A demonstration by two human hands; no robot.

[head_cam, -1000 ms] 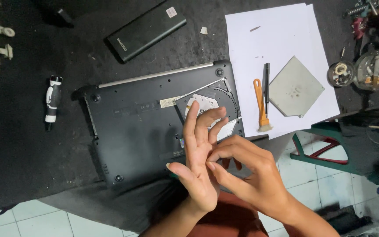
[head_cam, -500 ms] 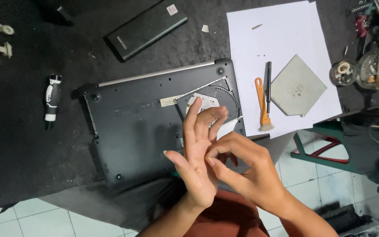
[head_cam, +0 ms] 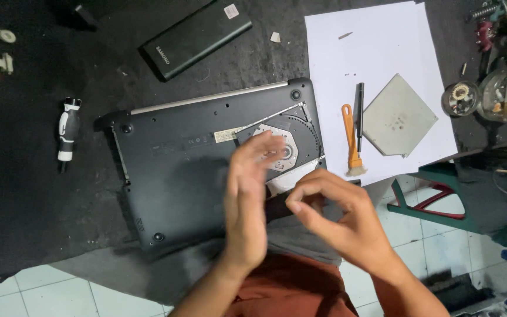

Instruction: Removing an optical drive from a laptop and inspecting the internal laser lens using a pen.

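A dark laptop point(head_cam: 183, 176) lies upside down on the black mat, its optical drive tray point(head_cam: 283, 149) exposed at the right side. My left hand point(head_cam: 247, 199) hovers over the laptop's lower right part, blurred, palm up, fingers spread, holding nothing. My right hand point(head_cam: 335, 211) is beside it with fingers curled and thumb near the fingertips; whether something tiny is pinched there cannot be made out. Both hands are just apart.
A white paper sheet point(head_cam: 377, 53) carries an orange-handled brush point(head_cam: 351, 138), a black screwdriver point(head_cam: 359, 114) and a grey square plate point(head_cam: 399, 114). A black battery pack point(head_cam: 198, 38) lies above the laptop, a small black-and-white tool point(head_cam: 67, 132) at left. Parts containers point(head_cam: 503, 94) sit at right.
My hands have come apart: the right hand no longer touches the left palm, and the left hand has swung up and left over the laptop, blurred by motion.
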